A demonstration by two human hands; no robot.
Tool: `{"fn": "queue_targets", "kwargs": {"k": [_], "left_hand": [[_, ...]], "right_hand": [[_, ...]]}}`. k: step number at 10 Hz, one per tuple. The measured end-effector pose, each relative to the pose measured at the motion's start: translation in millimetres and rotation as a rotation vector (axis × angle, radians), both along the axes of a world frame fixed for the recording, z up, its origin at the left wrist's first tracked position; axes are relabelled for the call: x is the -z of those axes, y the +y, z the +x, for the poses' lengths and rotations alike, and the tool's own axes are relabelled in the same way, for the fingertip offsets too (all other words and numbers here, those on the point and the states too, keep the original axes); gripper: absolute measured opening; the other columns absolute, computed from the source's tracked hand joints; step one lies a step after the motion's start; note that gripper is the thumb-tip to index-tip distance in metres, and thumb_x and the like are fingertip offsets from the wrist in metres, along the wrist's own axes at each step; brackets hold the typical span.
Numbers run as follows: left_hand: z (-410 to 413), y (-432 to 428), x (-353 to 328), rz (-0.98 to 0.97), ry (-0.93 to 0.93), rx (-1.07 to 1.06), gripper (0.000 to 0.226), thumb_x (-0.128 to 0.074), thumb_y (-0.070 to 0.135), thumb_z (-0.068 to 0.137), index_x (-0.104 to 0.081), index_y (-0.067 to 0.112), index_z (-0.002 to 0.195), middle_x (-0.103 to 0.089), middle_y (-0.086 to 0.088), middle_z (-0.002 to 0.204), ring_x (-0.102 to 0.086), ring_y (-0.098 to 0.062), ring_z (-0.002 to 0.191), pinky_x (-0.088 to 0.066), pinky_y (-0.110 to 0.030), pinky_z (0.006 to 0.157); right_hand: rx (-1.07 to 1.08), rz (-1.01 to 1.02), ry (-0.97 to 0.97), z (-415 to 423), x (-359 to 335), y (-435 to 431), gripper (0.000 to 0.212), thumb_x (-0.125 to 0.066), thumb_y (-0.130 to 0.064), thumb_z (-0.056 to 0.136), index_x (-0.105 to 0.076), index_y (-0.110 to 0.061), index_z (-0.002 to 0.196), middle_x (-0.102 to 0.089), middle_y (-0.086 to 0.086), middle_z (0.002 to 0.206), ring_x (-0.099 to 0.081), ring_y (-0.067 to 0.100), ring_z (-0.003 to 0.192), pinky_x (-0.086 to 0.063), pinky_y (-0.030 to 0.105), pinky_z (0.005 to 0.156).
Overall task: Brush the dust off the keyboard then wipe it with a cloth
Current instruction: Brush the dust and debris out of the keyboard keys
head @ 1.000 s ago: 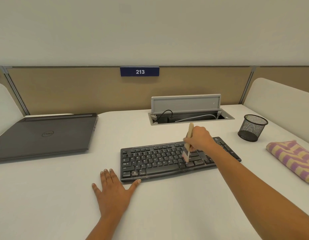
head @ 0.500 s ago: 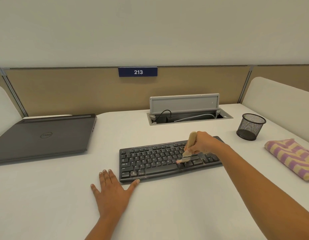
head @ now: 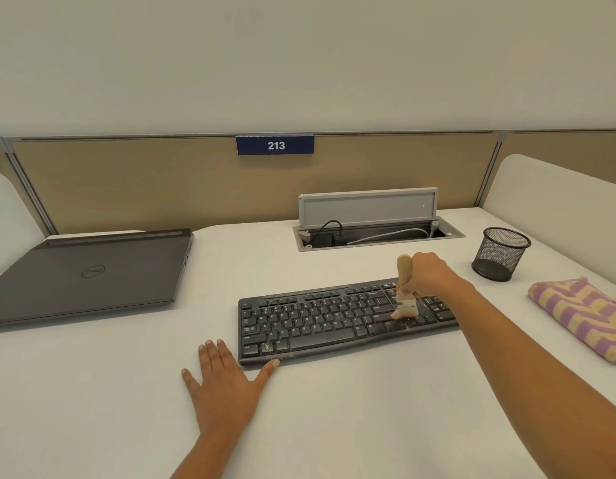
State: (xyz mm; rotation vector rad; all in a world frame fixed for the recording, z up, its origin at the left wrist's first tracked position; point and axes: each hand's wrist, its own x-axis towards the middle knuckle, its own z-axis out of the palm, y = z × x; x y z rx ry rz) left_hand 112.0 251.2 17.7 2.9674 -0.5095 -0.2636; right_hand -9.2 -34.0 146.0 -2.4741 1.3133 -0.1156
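Your right hand point(head: 429, 274) grips the brush point(head: 404, 271) by its handle, bristles down on the right-hand keys of the keyboard point(head: 334, 316). Your left hand point(head: 223, 385) lies flat on the desk point(head: 127, 392), fingers spread, thumb touching the keyboard's front left corner. The keyboard runs left to right mid-desk, with bare desk in front. The cloth point(head: 582, 316) lies near the right edge.

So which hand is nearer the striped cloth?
Right. The right hand grips the brush over the keyboard, left of the striped cloth; the left hand rests on the desk, farther left.
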Motion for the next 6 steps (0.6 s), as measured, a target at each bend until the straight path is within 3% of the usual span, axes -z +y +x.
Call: {"fn": "queue_targets", "kwargs": {"k": [1,2,3,4,6], "left_hand": [[0.2,-0.4,0.6,0.0,0.0,0.002,0.152,0.043,0.082,0.027,-0.001,0.007,0.152,-0.002,-0.008,0.16,0.005,-0.02,0.147,-0.005,-0.05,0.116],[0.3,-0.2,0.8,0.002,0.001,0.003,0.152,0.043,0.082,0.027,-0.001,0.007,0.152,-0.002,-0.008,0.16,0.005,-0.02,0.147,-0.005,-0.05,0.116],[0.7,0.0,0.9,0.002,0.003,0.001,0.152,0.043,0.082,0.027,-0.001,0.007,0.152,-0.002,-0.008,0.16,0.005,-0.02,0.147,-0.005,-0.05,0.116],[0.9,-0.2,1.1,0.001,0.004,0.004,0.152,0.043,0.082,0.027,0.0,0.007,0.152,-0.002,-0.008,0.16,0.005,-0.02,0.147,-0.005,-0.05,0.116],[0.8,0.3,1.8,0.001,-0.001,0.009,0.151,0.042,0.082,0.028,-0.002,0.007,0.152,-0.004,-0.008,0.16,0.004,-0.02,0.147,-0.006,-0.05,0.116]], "right_hand": [[0.002,0.051,-0.101,5.0,4.1,-1.6,0.046,-0.074,-0.024,0.079,-0.056,0.0,0.115,-0.064,0.014,0.113,-0.062,0.027,0.104,-0.05,0.033,0.092],[0.009,0.158,-0.189,9.8,14.2,2.1,0.048,-0.077,-0.023,0.075,-0.057,-0.001,0.112,-0.064,0.014,0.11,-0.065,0.028,0.099,-0.054,0.041,0.088],[0.042,0.115,-0.142,6.6,17.1,6.6,0.051,-0.074,-0.025,0.078,-0.053,-0.001,0.117,-0.062,0.014,0.113,-0.063,0.028,0.103,-0.052,0.036,0.09],[0.07,0.007,-0.064,-0.4,9.8,6.8,0.045,-0.069,-0.026,0.083,-0.054,0.0,0.115,-0.063,0.014,0.113,-0.061,0.026,0.105,-0.046,0.027,0.082],[0.117,-0.05,-0.182,-3.8,10.0,7.1,0.032,-0.047,-0.023,0.096,-0.06,0.005,0.105,-0.063,0.019,0.1,-0.06,0.032,0.099,-0.043,0.032,0.075]]}}
